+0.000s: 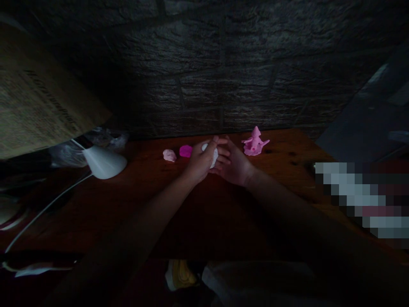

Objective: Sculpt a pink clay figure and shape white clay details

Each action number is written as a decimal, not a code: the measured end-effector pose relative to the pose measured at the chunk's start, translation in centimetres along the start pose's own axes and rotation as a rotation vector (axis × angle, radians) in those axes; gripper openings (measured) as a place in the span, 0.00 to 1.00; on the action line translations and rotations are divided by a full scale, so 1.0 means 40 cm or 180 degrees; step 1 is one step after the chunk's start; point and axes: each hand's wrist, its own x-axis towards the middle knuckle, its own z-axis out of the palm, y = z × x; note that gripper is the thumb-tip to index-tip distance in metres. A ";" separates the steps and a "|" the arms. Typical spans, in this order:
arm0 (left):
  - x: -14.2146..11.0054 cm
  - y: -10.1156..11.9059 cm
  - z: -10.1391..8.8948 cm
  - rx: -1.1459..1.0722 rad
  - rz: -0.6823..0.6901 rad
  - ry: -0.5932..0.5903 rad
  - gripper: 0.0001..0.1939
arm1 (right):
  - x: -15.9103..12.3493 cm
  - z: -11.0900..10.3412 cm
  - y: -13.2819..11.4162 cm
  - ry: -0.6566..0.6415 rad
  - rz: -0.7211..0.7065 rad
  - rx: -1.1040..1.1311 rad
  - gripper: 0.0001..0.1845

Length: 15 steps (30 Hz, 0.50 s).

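A lump of white modelling clay [214, 157] sits in my left hand [201, 166], whose thumb and fingers are closed around it. My right hand [238, 166] lies against the fingers of the left, palm facing it. It looks open, though its fingers are partly hidden behind the left hand. Just left of my hands, a bright magenta clay lump [185, 151] and a pale pink clay lump [169, 155] rest on the wooden table [140, 196]. To the right stands a pink clay figure [254, 143] with a pointed top, side arms and a spread base.
A white lamp-like cone [105, 162] with a cable is at the left, near clear plastic wrapping [68, 153] and a large printed cardboard box [41, 94]. Behind the table rises a dark brick-patterned wall [204, 68]. A grey panel [361, 119] stands at the right. The light is dim.
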 end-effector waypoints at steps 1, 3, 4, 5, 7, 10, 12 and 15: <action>0.004 -0.007 -0.004 0.0108 0.0179 0.0051 0.25 | -0.001 0.000 0.000 0.0042 0.0038 0.0050 0.31; 0.007 -0.015 -0.009 0.0450 0.0749 0.0161 0.21 | -0.009 0.007 0.001 0.0060 0.0109 0.0108 0.31; 0.005 -0.016 -0.011 0.0704 0.1093 0.0186 0.20 | -0.015 0.014 0.000 0.0009 0.0112 0.0133 0.31; 0.000 -0.015 -0.011 0.1013 0.1430 0.0145 0.20 | -0.023 0.021 -0.002 -0.0069 0.0089 0.0165 0.30; -0.013 -0.006 -0.008 0.1684 0.1929 -0.0057 0.20 | -0.038 0.035 -0.009 -0.0279 -0.0030 0.0251 0.28; -0.035 0.013 -0.001 0.2200 0.2181 -0.0309 0.24 | -0.049 0.044 -0.018 -0.0355 -0.0141 0.0190 0.27; -0.043 0.020 0.002 0.2335 0.2223 -0.0394 0.27 | -0.046 0.042 -0.017 -0.0274 -0.0290 0.0045 0.25; -0.048 0.018 0.003 0.2628 0.2298 -0.0528 0.33 | -0.033 0.033 -0.002 0.0053 -0.0668 -0.0164 0.19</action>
